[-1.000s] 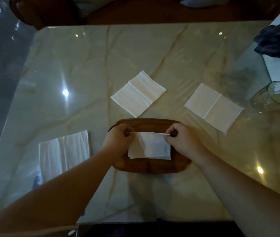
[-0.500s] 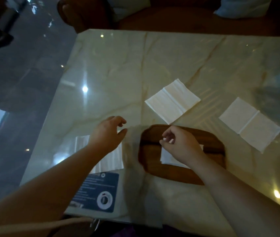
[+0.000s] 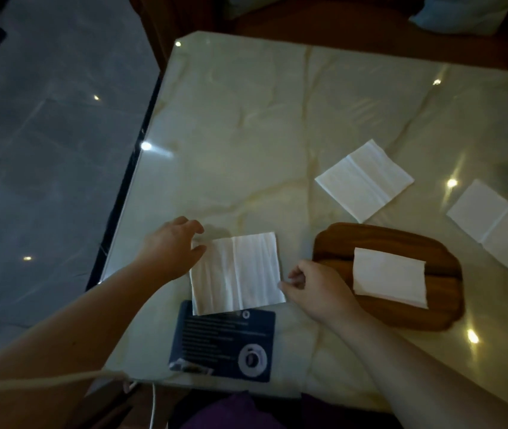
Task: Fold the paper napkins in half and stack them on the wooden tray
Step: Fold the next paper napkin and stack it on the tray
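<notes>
A wooden tray [image 3: 383,317] lies on the marble table with one folded white napkin [image 3: 389,275] resting on it. To its left an unfolded napkin [image 3: 237,272] lies flat, its lower edge over a blue card. My left hand [image 3: 169,249] rests at that napkin's upper left corner, thumb and fingers apart around it. My right hand [image 3: 314,289] is at the napkin's lower right edge, fingertips pinched on the paper. Two more unfolded napkins lie beyond the tray, one [image 3: 364,181] at the middle and one [image 3: 494,224] at the right.
A dark blue printed card [image 3: 225,345] lies at the near table edge. The table's left edge [image 3: 129,193] drops to a glossy grey floor. A white cable [image 3: 153,407] hangs below the near edge. Dark wooden furniture stands behind the table.
The view has swung left. My right hand left the folded napkin on the tray and moved to the flat napkin's right edge. My left hand reached its upper left corner.
</notes>
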